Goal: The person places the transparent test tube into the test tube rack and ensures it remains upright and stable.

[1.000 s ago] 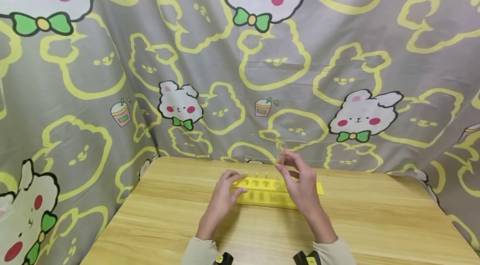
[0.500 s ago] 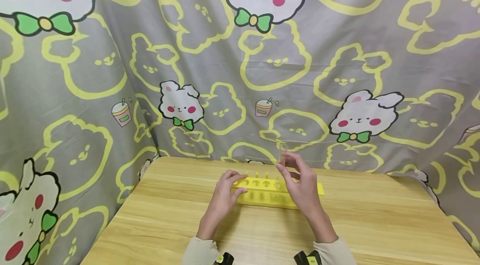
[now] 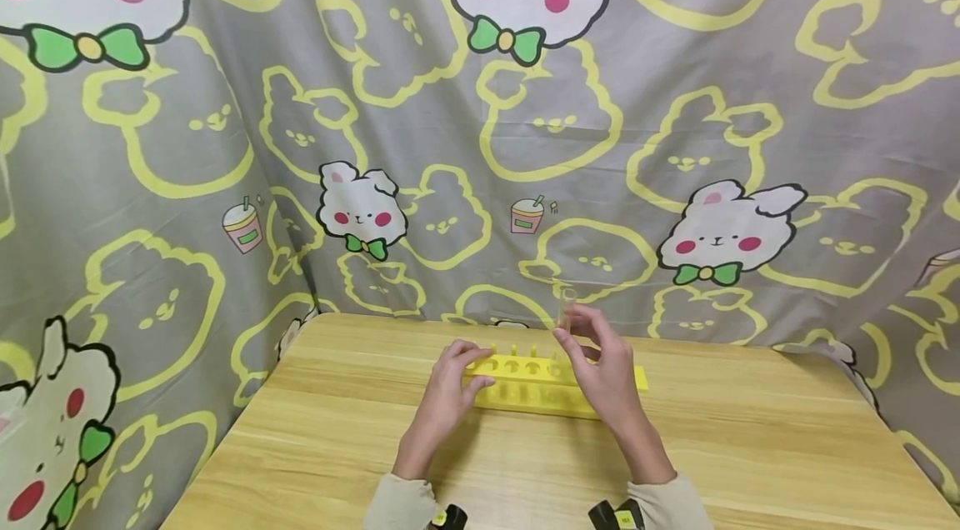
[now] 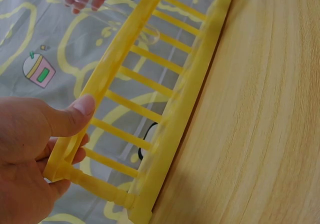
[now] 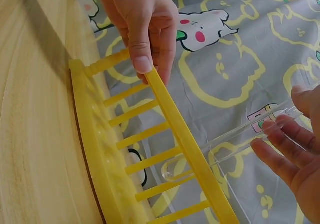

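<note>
A yellow test tube rack (image 3: 525, 409) stands on the table, with a row of round holes in its top rail and short pegs along the back. My left hand (image 3: 447, 380) grips the left end of that top rail, thumb on the near side and fingers behind. My right hand (image 3: 606, 367) pinches a clear glass test tube (image 3: 567, 312) by its upper part. In the right wrist view the test tube (image 5: 235, 139) passes through the top rail, and its rounded bottom hangs between the rails, above the lower one. Behind my right hand, the rack's right part is partly hidden.
The wooden table (image 3: 315, 430) carries the rack near its back edge. A grey curtain (image 3: 450, 130) with cartoon rabbits hangs close behind the table and along both sides. Black wrist devices (image 3: 452, 517) sit at both cuffs.
The test tube's top has shifted very slightly to the right with my right hand. My left hand and the rack stay in place.
</note>
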The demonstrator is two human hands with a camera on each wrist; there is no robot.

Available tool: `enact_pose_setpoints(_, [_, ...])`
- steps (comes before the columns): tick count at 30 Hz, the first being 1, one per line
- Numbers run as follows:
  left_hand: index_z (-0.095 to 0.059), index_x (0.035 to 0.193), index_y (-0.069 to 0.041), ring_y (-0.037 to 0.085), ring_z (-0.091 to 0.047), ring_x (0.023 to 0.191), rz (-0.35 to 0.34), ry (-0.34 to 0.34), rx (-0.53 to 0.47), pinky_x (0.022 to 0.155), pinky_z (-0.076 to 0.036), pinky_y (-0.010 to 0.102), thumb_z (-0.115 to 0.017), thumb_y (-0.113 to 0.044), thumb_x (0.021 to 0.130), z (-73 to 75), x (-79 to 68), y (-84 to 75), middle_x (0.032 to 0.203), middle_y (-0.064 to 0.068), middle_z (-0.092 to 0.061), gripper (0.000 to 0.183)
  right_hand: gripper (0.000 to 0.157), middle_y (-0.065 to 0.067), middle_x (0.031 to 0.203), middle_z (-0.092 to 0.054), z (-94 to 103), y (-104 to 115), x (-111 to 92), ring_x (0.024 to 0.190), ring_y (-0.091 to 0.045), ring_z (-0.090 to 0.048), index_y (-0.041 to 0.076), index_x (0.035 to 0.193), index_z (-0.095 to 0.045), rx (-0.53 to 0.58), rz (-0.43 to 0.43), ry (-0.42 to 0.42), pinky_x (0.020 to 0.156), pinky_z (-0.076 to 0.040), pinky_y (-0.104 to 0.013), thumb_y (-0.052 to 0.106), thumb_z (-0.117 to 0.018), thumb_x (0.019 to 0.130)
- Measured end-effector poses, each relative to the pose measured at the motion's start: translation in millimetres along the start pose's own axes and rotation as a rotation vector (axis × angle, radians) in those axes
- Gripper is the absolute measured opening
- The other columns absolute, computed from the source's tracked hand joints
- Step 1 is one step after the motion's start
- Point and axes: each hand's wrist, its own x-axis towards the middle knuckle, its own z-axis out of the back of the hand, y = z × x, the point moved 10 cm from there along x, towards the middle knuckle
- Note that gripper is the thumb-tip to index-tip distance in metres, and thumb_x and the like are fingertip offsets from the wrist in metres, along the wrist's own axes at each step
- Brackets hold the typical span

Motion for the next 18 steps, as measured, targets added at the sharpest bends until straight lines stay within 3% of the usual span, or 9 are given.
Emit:
enact_pose_setpoints(4, [-0.068, 0.116, -0.009, 0.019, -0.054, 0.103, 0.016, 0.012, 0.003, 0.086, -0.049, 0.038, -0.076, -0.014, 0.078, -0.1, 0.0, 1.0, 0.108, 0.004, -0.058, 0.04, 0.031, -0.011, 0.092, -0.065, 1.9, 21, 2, 0.088, -0.027, -0.067, 0.0, 0.116, -0.057, -0.001, 0.001, 0.017, 0.061, -0.057, -0.031, 0.002, -0.067, 0.087])
enact_pose_setpoints(11, [-0.068, 0.117, -0.01, 0.018, -0.053, 0.103, 0.041, 0.037, -0.002, 0.087, -0.049, 0.036, -0.075, -0.015, 0.079, -2.3, -0.2, 3.6, 0.108, 0.003, -0.057, 0.039, 0.032, 0.0, 0.095, -0.065, -4.2, -11, -3, 0.091, -0.018, -0.066, 0.012, 0.119, -0.058, 0.006, -0.028, 0.028, 0.063, -0.056, -0.026, 0.016, -0.067, 0.089])
enact_pose_setpoints(18, [-0.068, 0.116, -0.008, 0.02, -0.054, 0.102, 0.017, 0.02, 0.004, 0.086, -0.05, 0.037, -0.076, -0.013, 0.078, -0.8, -0.1, 1.1, 0.107, 0.004, -0.057, 0.039, 0.031, 0.007, 0.095, -0.063, -3.9, -17, -4, 0.094, -0.012, -0.064, 0.015, 0.118, -0.059, 0.011, -0.075, 0.034, 0.064, -0.056, -0.025, 0.024, -0.067, 0.089])
